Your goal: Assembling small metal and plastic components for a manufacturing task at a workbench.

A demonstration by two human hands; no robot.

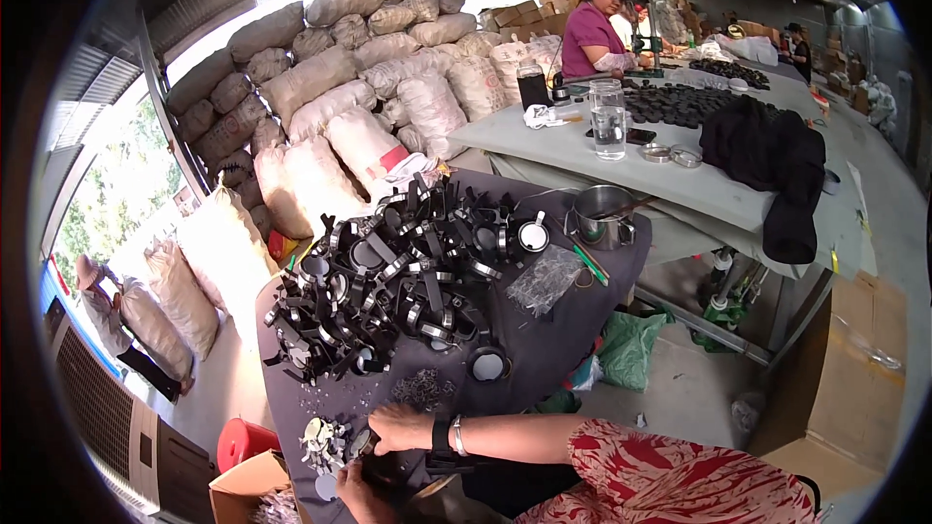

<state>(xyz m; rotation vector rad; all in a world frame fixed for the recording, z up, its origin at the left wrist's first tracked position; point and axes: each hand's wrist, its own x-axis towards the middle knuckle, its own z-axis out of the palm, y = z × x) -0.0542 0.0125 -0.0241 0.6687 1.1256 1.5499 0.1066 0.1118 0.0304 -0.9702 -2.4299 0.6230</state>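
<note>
At the near left of the dark cloth-covered table [544,359], my right hand [403,427] reaches in with its fingers closed round a dark, round, metal-rimmed piece [364,442]. Just below it is my left hand [359,495], its fingers bent close to that piece and beside a flat grey disc [327,487]; its grip is partly hidden. Small pale pieces [322,442] lie heaped to the left. Beyond my right hand is a pile of tiny dark metal parts [424,388]. A large heap of black strap-like pieces with round silver rims [388,267] covers the table's far side.
A metal pot [602,218], a clear plastic bag [544,281] and a green pen [590,267] lie at the table's right. Cardboard box [254,485] and red container [243,443] stand at lower left. Stuffed sacks [311,87] rise behind; a co-worker [592,39] sits at another table [544,141].
</note>
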